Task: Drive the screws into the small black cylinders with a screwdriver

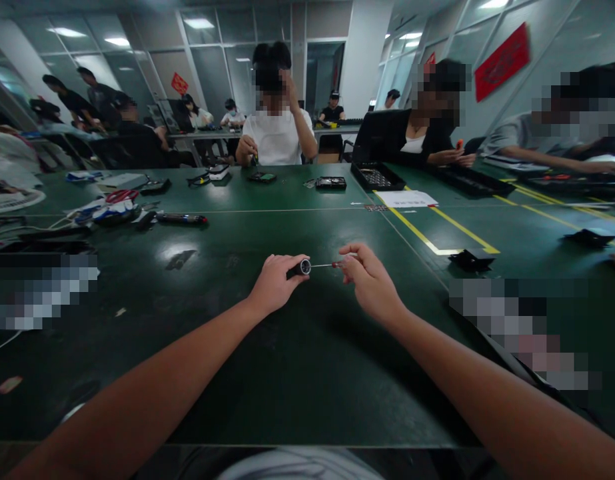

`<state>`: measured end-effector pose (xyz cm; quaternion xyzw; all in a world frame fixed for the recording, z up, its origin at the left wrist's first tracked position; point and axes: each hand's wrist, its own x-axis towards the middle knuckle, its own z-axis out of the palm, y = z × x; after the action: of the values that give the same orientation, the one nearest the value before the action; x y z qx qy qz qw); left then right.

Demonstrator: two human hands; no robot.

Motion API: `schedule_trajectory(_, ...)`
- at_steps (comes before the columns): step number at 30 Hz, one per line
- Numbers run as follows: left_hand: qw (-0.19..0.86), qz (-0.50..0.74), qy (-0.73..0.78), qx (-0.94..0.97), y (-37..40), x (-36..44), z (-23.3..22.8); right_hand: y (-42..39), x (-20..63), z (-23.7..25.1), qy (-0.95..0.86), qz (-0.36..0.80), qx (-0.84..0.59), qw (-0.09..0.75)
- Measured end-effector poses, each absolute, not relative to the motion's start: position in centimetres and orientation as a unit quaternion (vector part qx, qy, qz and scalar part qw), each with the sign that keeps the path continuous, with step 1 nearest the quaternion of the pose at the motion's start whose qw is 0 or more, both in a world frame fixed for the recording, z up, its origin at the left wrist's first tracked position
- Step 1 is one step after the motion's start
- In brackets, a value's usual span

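Observation:
My left hand is closed around a short black cylindrical part, whose round end with a pale ring faces me. In my right hand I grip a small screwdriver with a red-tipped handle, its thin metal shaft pointing left. The shaft's tip reaches the side of the cylinder's round end; whether it touches a screw is too small to tell. Both hands are held above the middle of the green table. My right fingers hide most of the screwdriver's handle.
At left lie a dark cylindrical tool, red-handled pliers and cables. Black trays and a white sheet are on the far right. A black bracket-like part rests beside yellow tape. Co-workers sit across the table.

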<state>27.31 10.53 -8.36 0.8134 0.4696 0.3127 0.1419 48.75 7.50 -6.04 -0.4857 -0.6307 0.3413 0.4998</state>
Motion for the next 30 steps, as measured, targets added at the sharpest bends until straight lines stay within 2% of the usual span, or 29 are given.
schedule_trajectory(9,0.135,0.317,0.476,0.809,10.5,27.3,-8.1,8.1,48.7,-6.5,-0.606,0.357,-0.453,0.548)
schedule_trajectory(16,0.131,0.287,0.474,0.822,10.2,27.5,-7.7,9.6,49.0,-7.5,-0.448,0.453,-0.480,0.604)
schedule_trajectory(30,0.154,0.297,0.473,0.815,10.3,27.5,-8.0,9.1,48.4,-7.6,-0.491,0.437,-0.447,0.607)
